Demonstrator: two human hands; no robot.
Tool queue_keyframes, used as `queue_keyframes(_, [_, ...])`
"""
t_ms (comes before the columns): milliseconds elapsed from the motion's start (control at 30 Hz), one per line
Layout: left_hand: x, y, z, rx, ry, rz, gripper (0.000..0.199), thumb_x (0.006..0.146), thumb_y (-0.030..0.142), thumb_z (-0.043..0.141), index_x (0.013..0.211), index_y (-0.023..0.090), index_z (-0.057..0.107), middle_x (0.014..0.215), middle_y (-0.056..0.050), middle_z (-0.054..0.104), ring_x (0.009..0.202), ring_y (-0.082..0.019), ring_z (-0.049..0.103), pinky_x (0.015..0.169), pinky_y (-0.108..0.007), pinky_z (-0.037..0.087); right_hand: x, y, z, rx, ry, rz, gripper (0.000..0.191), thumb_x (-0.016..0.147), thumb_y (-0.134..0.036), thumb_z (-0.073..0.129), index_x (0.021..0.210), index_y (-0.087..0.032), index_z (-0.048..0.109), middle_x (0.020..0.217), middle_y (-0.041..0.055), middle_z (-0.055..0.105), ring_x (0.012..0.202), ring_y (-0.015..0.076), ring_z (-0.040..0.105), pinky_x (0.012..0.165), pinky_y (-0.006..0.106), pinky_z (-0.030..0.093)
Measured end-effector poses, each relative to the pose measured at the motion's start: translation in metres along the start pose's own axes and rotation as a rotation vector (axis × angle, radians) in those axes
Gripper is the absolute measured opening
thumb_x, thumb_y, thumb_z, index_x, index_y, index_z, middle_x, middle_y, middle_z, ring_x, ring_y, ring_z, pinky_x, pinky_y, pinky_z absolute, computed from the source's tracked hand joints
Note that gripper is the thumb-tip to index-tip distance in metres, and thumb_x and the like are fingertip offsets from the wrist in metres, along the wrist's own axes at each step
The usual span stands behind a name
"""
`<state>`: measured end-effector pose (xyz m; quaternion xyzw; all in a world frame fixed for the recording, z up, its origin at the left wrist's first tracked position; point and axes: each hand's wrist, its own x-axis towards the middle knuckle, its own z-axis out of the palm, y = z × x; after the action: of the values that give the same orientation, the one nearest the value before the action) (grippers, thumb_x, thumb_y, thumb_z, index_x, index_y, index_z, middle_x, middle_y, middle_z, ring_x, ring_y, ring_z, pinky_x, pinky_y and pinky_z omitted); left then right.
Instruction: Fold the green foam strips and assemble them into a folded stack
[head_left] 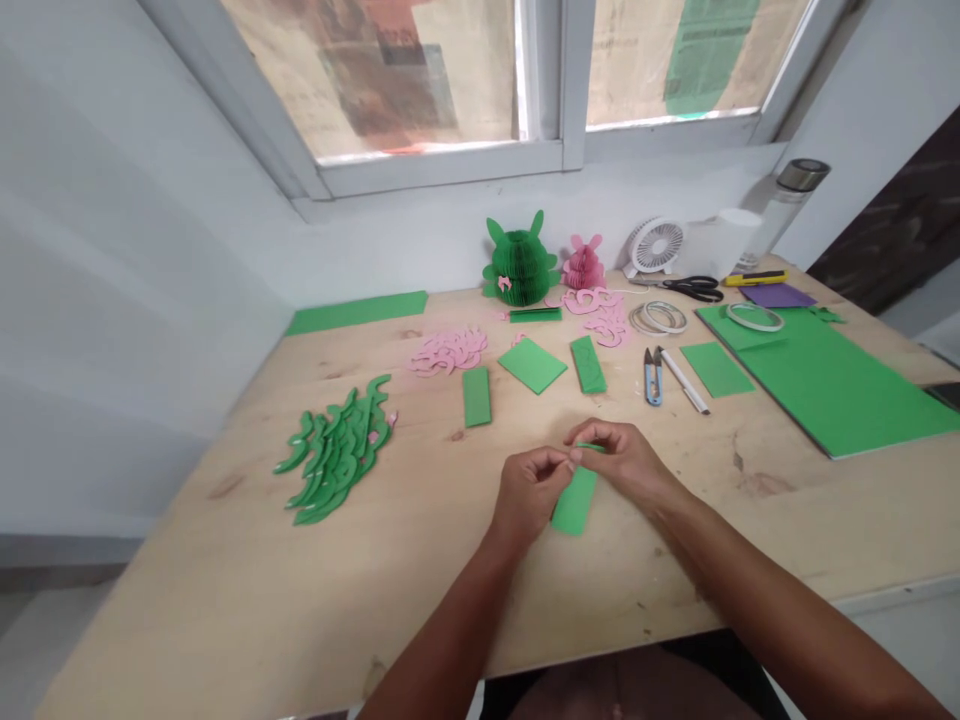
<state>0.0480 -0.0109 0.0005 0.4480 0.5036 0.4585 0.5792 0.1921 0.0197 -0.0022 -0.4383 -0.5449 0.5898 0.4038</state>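
Both hands meet over a strip of green paper (574,507) near the front middle of the table. My left hand (529,490) pinches its upper left edge, thumb and fingertips pressed together. From the right, my right hand (619,462) grips the top end, where the paper seems folded or curled. The fingers hide most of that end. Beyond the hands lie a green rectangle (477,397), a green card (532,365) and a narrow green piece (588,365) with lines drawn on it.
Green cut-outs (341,450) are heaped at left, pink cut-outs (450,350) behind. Blue thread snips (653,378) and a white pen (684,380) lie right. Farther back are tape rolls (660,318), black scissors (690,288), a yellow cutter (757,278), a green paper figure (521,268) and large green sheets (840,385).
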Motion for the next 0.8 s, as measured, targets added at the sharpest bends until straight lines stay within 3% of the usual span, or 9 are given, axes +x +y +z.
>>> queue_keyframes(200, [0.001,-0.003,0.000,0.036,-0.012,-0.014,0.023,0.065,0.036,0.066,0.054,0.015,0.064,0.044,0.003,0.048,0.040,-0.007,0.037,0.040,-0.019,0.029,0.000,-0.006,-0.002,0.016,0.031,-0.020,0.017,0.063,-0.032,0.071,0.060,-0.018,0.063,0.083,0.0028,0.063,0.077,0.0146,0.056,0.071,0.027,0.040])
queue_keyframes(400, [-0.001,-0.001,0.001,0.034,-0.025,-0.061,0.019,0.063,0.030,0.066,0.053,0.014,0.064,0.047,0.002,0.051,0.043,-0.007,0.039,0.041,-0.018,0.030,0.003,-0.015,-0.012,0.143,0.321,0.025,0.018,0.061,-0.035,0.073,0.065,-0.019,0.065,0.077,0.0016,0.064,0.073,0.0142,0.054,0.070,0.027,0.039])
queue_keyframes(467, [-0.001,0.001,0.000,0.013,-0.015,-0.079,0.021,0.063,0.032,0.066,0.053,0.013,0.064,0.045,0.002,0.050,0.042,-0.006,0.039,0.040,-0.018,0.030,0.001,-0.018,-0.012,0.135,0.277,0.060,0.022,0.064,-0.038,0.071,0.069,-0.018,0.066,0.074,0.0016,0.064,0.069,0.0137,0.054,0.067,0.026,0.039])
queue_keyframes(633, [0.000,0.003,-0.001,-0.024,-0.005,-0.093,0.021,0.062,0.033,0.068,0.057,0.013,0.065,0.046,0.003,0.051,0.041,-0.006,0.040,0.041,-0.019,0.031,-0.004,-0.016,-0.005,0.074,-0.017,0.149,0.024,0.066,-0.039,0.071,0.073,-0.016,0.066,0.068,0.0000,0.062,0.063,0.0117,0.053,0.062,0.025,0.039])
queue_keyframes(800, [0.000,0.004,-0.001,-0.037,-0.002,-0.086,0.018,0.061,0.031,0.069,0.056,0.014,0.066,0.048,0.003,0.053,0.044,-0.007,0.043,0.045,-0.019,0.033,-0.003,-0.008,-0.003,0.078,-0.016,0.157,0.023,0.064,-0.037,0.072,0.064,-0.016,0.063,0.058,-0.0025,0.058,0.054,0.0097,0.049,0.054,0.023,0.036])
